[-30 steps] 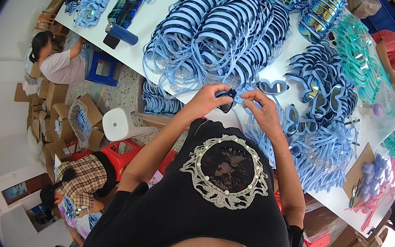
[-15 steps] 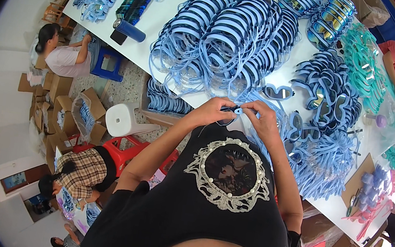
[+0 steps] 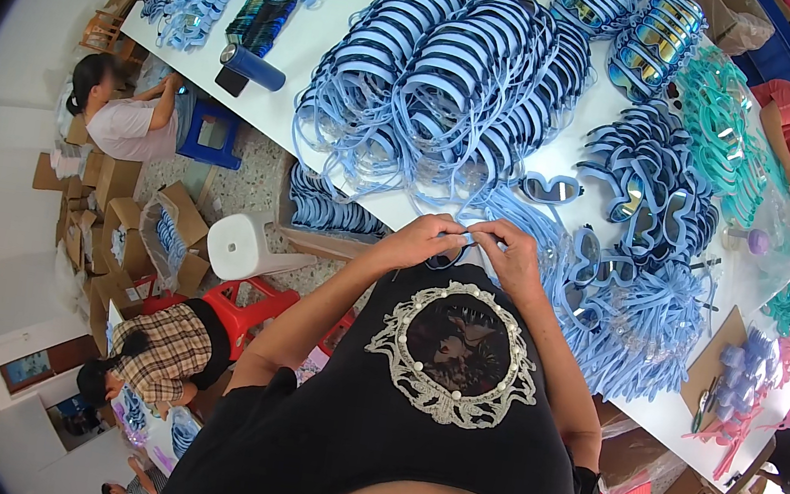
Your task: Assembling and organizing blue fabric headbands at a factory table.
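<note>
At the table's near edge, both hands meet in front of my chest. My left hand (image 3: 427,240) is closed on a pair of blue swim goggles (image 3: 450,256) with a dark lens, mostly covered by the fingers. My right hand (image 3: 512,256) pinches the same goggles from the other side, where a light-blue end shows between the fingertips. Just beyond lie loose light-blue straps (image 3: 512,208) and one finished pair of mirrored goggles (image 3: 552,188). Large stacked rows of blue goggles (image 3: 465,70) stand farther back.
Right of my hands lie heaped goggles (image 3: 647,181) and bundled straps (image 3: 640,332) on the white table (image 3: 325,25). A blue bottle (image 3: 253,66) stands at the left edge. Below it are a carton of blue pieces (image 3: 329,213) and a white stool (image 3: 239,243). Several co-workers sit around.
Both hands have come slightly lower and nearer my chest with the goggles. The right fingers have drawn closer to the left ones.
</note>
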